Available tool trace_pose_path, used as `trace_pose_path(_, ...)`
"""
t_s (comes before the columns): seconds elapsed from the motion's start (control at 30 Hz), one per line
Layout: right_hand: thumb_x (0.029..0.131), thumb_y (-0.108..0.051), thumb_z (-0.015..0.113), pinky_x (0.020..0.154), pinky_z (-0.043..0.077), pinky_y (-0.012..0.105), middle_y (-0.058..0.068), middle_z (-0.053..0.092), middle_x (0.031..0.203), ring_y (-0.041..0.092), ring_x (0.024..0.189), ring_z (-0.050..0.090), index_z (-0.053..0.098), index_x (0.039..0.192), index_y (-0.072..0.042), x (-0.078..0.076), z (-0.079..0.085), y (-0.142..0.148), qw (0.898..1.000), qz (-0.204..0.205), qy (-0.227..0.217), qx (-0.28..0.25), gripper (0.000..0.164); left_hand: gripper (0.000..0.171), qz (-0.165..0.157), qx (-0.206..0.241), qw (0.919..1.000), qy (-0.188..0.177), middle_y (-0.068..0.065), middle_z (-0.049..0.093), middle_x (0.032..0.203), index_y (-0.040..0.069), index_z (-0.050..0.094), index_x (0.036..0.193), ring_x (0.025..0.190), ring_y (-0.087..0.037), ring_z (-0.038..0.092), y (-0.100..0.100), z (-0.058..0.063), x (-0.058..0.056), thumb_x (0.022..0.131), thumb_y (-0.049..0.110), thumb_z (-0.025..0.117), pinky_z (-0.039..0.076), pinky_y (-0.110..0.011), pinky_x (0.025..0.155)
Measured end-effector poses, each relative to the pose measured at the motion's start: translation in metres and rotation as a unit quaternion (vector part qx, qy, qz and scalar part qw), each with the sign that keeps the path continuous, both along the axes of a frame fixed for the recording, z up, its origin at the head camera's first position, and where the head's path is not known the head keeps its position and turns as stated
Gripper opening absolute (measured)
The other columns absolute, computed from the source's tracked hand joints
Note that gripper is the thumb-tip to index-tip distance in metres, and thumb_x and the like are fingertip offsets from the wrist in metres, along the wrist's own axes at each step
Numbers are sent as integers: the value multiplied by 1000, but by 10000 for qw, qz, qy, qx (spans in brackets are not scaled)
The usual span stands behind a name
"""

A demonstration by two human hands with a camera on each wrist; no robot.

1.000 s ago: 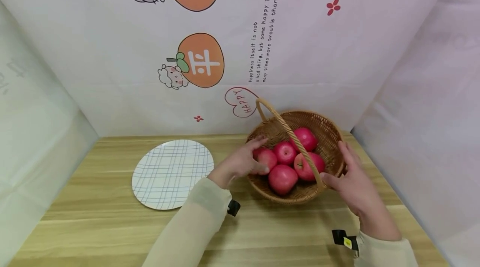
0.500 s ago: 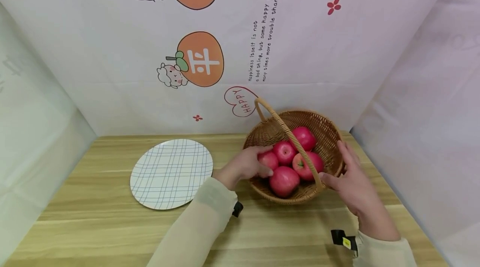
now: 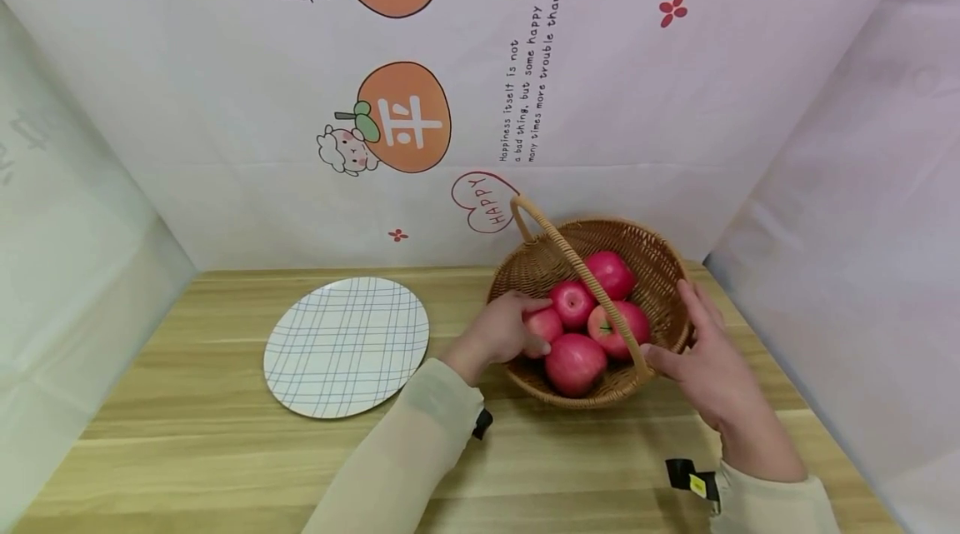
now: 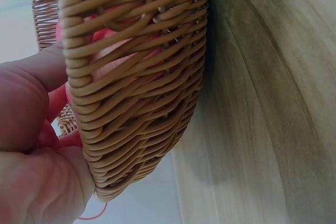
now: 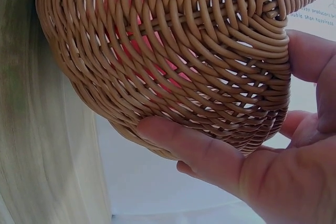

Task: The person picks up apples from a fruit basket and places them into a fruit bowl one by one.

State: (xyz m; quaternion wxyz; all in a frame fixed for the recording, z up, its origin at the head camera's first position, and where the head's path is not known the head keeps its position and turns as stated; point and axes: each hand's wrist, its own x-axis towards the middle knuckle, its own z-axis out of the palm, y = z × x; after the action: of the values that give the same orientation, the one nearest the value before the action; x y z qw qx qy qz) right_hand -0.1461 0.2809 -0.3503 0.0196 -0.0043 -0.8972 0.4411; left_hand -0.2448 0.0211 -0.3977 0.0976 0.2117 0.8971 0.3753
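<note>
Since a second ago, the left hand [image 3: 504, 327] has reached a little farther right into the wicker basket [image 3: 654, 267], and the apple [image 3: 544, 324] it holds has shifted that way with it. Its forearm slants up from the bottom edge, wrist over the basket's left rim, thumb and fingers pinching the apple from opposite sides. The right hand [image 3: 716, 376] reaches up and left, thumb by the foot of the handle [image 3: 568, 249], other fingers apart along the basket's outer wall, gripping it. Four more apples [image 3: 576, 363] lie inside, and the basket rests on the bench [image 3: 187, 451], right of a checked plate [image 3: 345, 351].
</note>
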Motion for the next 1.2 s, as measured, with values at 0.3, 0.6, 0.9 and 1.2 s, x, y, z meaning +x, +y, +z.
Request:
trace_pose_path(0.3,89,-18,76,105,14,74,11,-17,164,55,142,-1,-4,161,-25,1,2,0,10000,-28,8,56,107,64,-167,-86,9995,263,-10,55,129,20,65,136,112,-21,53,0,4,1,76,15,87,44,-26,94)
trace_pose_path(0.6,88,-23,78,105,14,75,10,-14,164,52,144,0,0,162,-21,1,2,-1,9994,60,280,199,108,69,-368,661,9971,-100,-4,54,117,21,67,133,101,-17,52,-5,1,2,69,13,90,44,-27,91)
trace_pose_path(0.9,89,-20,77,105,12,75,9,-19,163,52,143,-5,-5,161,-24,2,-1,1,9999,84,67,92,109,66,-201,2008,9749,-942,-5,47,124,19,67,133,100,-26,56,-9,-4,2,71,9,88,57,-35,71)
trace_pose_path(1.2,88,-12,75,107,14,73,10,-20,163,54,142,-2,-5,161,-25,1,-2,1,10000,21,9,-35,109,66,-467,3869,8942,-2204,-9,41,134,9,58,140,108,-32,59,-20,-7,0,79,-4,78,59,-47,73)
